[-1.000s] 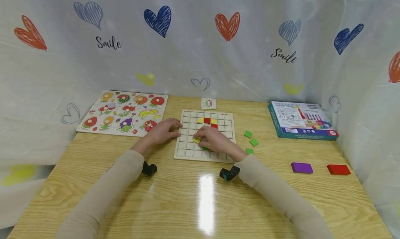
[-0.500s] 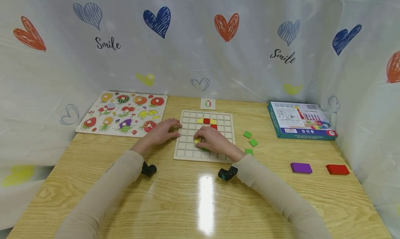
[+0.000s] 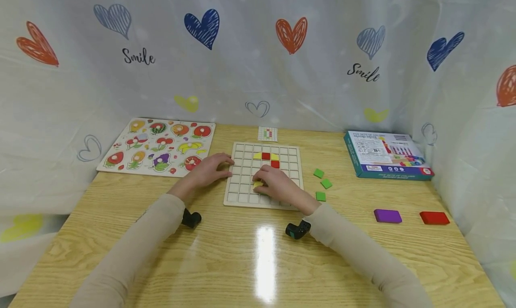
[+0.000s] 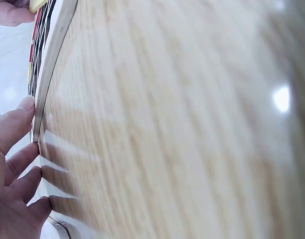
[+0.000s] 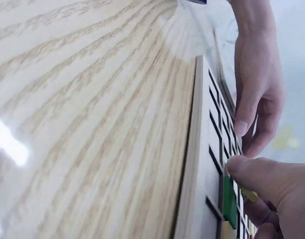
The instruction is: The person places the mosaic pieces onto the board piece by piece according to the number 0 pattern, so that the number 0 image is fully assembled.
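Note:
A wooden grid board (image 3: 242, 196) lies mid-table with yellow and red tiles (image 3: 266, 156) set in its far rows. My right hand (image 3: 278, 183) rests on the board and pinches a yellow tile (image 3: 258, 184) low over the cells. In the right wrist view its thumb (image 5: 261, 177) sits against a green tile (image 5: 230, 201), with the yellow tile (image 5: 249, 195) just behind. My left hand (image 3: 209, 167) lies at the board's left edge, its straight fingers (image 4: 13, 129) touching the rim (image 4: 52, 64).
Three loose green tiles (image 3: 325, 183) lie right of the board. A purple block (image 3: 388, 216) and a red block (image 3: 434, 218) sit at the right front. A teal box (image 3: 387, 155) is at the far right, a fruit puzzle (image 3: 157, 146) at the far left, and a small card (image 3: 268, 133) behind the board.
My right hand has shifted slightly toward me and to the right with the yellow tile, covering the green tile that showed under it. The left hand has stayed put.

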A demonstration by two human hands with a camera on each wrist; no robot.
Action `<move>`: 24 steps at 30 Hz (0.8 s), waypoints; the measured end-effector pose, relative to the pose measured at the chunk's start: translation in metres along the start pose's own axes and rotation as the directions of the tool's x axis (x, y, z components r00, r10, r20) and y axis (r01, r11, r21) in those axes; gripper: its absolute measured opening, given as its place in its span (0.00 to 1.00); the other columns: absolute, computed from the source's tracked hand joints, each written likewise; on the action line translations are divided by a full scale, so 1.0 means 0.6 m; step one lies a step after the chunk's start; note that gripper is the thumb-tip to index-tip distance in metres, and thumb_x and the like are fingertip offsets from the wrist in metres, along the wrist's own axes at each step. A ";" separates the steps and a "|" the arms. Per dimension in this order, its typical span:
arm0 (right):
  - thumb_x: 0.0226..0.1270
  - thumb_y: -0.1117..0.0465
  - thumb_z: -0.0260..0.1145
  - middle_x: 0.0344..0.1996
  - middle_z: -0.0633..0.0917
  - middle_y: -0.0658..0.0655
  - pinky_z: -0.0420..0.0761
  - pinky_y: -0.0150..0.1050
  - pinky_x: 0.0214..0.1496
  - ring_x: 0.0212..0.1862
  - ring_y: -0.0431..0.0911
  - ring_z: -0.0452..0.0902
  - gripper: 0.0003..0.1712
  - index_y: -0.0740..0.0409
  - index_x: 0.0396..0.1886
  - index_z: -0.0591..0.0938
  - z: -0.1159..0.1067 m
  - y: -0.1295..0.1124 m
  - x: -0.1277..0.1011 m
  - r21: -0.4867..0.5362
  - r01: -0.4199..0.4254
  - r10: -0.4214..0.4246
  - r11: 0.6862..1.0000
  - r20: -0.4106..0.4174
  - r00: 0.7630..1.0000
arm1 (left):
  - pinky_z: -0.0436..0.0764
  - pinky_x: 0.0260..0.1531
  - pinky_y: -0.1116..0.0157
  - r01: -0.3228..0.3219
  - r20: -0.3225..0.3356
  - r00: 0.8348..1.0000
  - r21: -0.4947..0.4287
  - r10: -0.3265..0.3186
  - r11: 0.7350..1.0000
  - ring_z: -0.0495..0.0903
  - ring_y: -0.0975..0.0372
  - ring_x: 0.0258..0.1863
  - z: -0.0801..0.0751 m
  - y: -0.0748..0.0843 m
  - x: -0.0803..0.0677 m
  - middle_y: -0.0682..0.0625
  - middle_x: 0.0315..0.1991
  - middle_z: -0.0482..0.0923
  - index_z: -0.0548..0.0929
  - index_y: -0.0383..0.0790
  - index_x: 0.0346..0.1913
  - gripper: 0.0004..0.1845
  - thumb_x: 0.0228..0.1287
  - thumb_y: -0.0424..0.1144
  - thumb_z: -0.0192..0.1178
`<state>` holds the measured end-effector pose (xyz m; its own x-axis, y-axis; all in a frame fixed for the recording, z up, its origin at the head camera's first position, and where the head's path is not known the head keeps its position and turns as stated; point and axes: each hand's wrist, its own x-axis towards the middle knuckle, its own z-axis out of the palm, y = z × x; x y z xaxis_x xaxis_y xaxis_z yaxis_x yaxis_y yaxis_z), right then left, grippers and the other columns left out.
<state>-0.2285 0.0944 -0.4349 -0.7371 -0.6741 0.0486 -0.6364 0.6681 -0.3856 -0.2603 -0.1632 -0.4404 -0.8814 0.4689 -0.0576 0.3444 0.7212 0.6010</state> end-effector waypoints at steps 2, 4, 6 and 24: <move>0.65 0.57 0.69 0.44 0.81 0.54 0.80 0.37 0.46 0.43 0.44 0.77 0.15 0.58 0.49 0.84 -0.004 -0.002 -0.002 0.007 0.011 -0.011 1.000 0.004 1.000 | 0.58 0.71 0.49 0.001 0.002 1.000 0.001 -0.001 1.000 0.60 0.48 0.71 -0.001 0.001 0.000 0.40 0.68 0.68 0.79 0.38 0.58 0.19 0.68 0.42 0.62; 0.66 0.59 0.69 0.45 0.81 0.54 0.80 0.37 0.46 0.43 0.44 0.77 0.15 0.59 0.50 0.84 -0.009 -0.005 -0.004 0.013 0.027 -0.027 1.000 0.013 1.000 | 0.58 0.71 0.49 0.003 0.003 1.000 0.003 -0.003 1.000 0.60 0.48 0.71 -0.001 0.001 0.000 0.40 0.68 0.67 0.79 0.38 0.58 0.19 0.68 0.42 0.62; 0.66 0.62 0.69 0.45 0.81 0.55 0.80 0.36 0.45 0.44 0.45 0.78 0.15 0.60 0.51 0.84 -0.013 -0.007 -0.006 0.017 0.047 -0.047 0.999 0.020 0.999 | 0.58 0.71 0.49 0.003 0.004 1.000 0.005 -0.003 1.000 0.60 0.48 0.71 0.000 0.001 0.001 0.40 0.68 0.67 0.79 0.38 0.58 0.19 0.68 0.42 0.62; 0.65 0.60 0.69 0.45 0.82 0.54 0.80 0.38 0.48 0.45 0.44 0.78 0.14 0.58 0.50 0.85 -0.004 -0.002 -0.008 0.030 0.068 -0.068 0.997 0.009 0.998 | 0.58 0.71 0.49 -0.013 0.000 1.000 0.009 0.013 1.000 0.60 0.47 0.71 0.000 -0.004 0.002 0.39 0.67 0.68 0.79 0.38 0.58 0.19 0.68 0.42 0.63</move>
<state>-0.2249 0.0975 -0.4323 -0.6898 -0.7209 0.0664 -0.6779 0.6109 -0.4090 -0.2621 -0.1645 -0.4421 -0.8768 0.4783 -0.0500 0.3589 0.7199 0.5941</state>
